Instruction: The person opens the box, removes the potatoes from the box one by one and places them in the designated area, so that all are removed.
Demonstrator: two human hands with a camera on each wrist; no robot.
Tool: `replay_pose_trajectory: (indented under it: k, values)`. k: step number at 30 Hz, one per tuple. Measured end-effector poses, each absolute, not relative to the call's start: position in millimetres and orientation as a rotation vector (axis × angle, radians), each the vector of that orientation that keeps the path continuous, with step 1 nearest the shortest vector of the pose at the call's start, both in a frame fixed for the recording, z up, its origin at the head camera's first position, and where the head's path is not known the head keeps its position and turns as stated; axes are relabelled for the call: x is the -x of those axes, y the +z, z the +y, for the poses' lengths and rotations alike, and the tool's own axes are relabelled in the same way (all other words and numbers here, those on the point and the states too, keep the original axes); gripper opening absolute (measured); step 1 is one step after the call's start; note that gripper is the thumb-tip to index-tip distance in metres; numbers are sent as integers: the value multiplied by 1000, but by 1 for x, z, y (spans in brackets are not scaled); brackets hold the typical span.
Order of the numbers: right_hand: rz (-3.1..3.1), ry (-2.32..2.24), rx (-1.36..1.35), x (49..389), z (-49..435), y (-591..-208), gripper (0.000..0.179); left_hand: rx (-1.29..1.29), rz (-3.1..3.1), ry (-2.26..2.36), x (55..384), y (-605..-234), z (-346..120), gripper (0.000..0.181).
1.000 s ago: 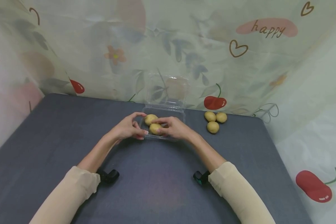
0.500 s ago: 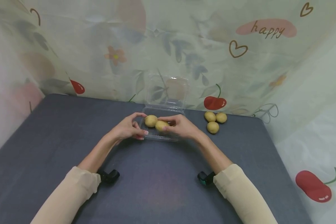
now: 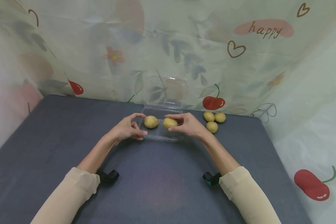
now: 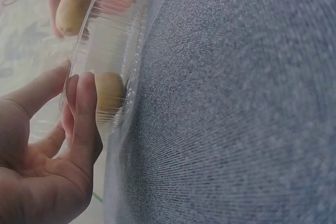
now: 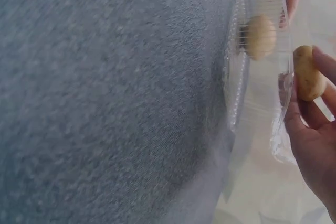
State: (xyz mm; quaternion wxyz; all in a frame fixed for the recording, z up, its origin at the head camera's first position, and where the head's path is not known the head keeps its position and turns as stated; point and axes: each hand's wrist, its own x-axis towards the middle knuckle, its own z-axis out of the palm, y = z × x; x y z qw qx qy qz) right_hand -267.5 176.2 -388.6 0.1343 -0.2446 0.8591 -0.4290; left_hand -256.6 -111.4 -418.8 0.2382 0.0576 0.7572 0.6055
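Observation:
A clear plastic clamshell box (image 3: 163, 137) stands near the back of the table, its lid (image 3: 166, 90) raised. My left hand (image 3: 128, 127) holds the box by its left side, fingers (image 4: 84, 98) at the rim in the left wrist view. Inside, close to that hand, lies one yellow potato (image 3: 151, 122), seen through the wall in both wrist views. My right hand (image 3: 189, 126) pinches a second potato (image 3: 170, 123) between thumb and fingers, over the right half of the box. From the right wrist, this held potato (image 5: 308, 74) shows level with the rim and above it.
Three more potatoes (image 3: 212, 127) sit together on the dark grey table (image 3: 156, 180), right of the box by the back edge. A printed cloth (image 3: 114, 37) hangs behind the table, close to the raised lid.
My right hand has moved right with its potato, away from the other one. The potato inside has shifted slightly nearer to me. My left hand has stayed at the box.

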Motion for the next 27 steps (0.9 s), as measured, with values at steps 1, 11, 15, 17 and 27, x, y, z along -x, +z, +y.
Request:
replay_pose_trajectory:
  k: [1, 11, 15, 17, 27]
  values:
    - [2496, -1255, 694, 267, 177, -389, 54, -157, 2072, 1659, 256, -419, -112, 78]
    - [2455, -1520, 641, 265, 193, -387, 54, -166, 2062, 1662, 256, -418, -112, 78]
    - [2470, -1553, 621, 265, 202, -385, 55, -161, 2058, 1662, 256, -417, -112, 78]
    - [2483, -1541, 594, 265, 207, -385, 56, -155, 2059, 1660, 256, -417, -112, 78]
    - [2574, -1488, 531, 260, 234, -385, 56, -143, 2064, 1654, 256, -416, -111, 78]
